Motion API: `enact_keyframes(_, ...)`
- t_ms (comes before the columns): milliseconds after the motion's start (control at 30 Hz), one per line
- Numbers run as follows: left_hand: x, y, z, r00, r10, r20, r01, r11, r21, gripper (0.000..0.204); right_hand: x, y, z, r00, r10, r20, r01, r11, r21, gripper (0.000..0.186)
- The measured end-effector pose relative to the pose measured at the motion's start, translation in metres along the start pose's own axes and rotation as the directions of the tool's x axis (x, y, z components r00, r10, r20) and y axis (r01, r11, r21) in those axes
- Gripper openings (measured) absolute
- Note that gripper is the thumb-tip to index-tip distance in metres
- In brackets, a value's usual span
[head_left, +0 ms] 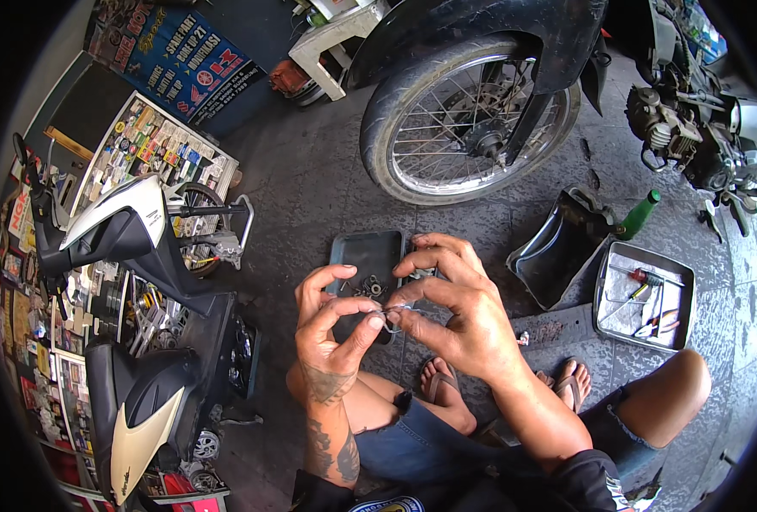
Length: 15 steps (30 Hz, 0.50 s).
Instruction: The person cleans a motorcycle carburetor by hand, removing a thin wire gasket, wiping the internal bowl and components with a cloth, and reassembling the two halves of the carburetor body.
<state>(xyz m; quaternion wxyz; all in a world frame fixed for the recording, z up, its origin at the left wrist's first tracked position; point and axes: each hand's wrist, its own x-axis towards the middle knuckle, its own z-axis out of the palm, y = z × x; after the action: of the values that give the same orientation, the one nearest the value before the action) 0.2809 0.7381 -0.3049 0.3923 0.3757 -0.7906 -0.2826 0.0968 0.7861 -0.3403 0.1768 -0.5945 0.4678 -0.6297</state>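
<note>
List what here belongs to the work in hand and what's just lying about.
Likely in the work:
- small part, at the fingertips of the left hand and right hand
- dark tray beyond them
- loose pieces in it

Probably just about:
- green bottle
- scooter at left
- tool tray, untouched now

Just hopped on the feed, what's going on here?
The person's left hand and right hand together pinch a small part; its exact shape is unclear. Below them is a dark tray with loose bits in it. A wheel stands ahead, and a tool tray lies to the right.
</note>
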Motion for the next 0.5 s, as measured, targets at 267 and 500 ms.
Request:
enact_keyframes(267,-0.003,-0.006,0.001,0.999,-0.022,-0.025,0.019,0.992,-0.122,0.018,0.001,0.0,-0.004,0.998,0.047,-0.042,-0.044,0.998,0.051,0.019)
enact_keyframes(500,0.006,-0.007,0.014,1.0,0.005,-0.012,-0.007,0.99,-0.143,0.016,0.009,0.001,-0.007,0.993,0.016,-0.115,-0.007,0.997,0.079,0.017)
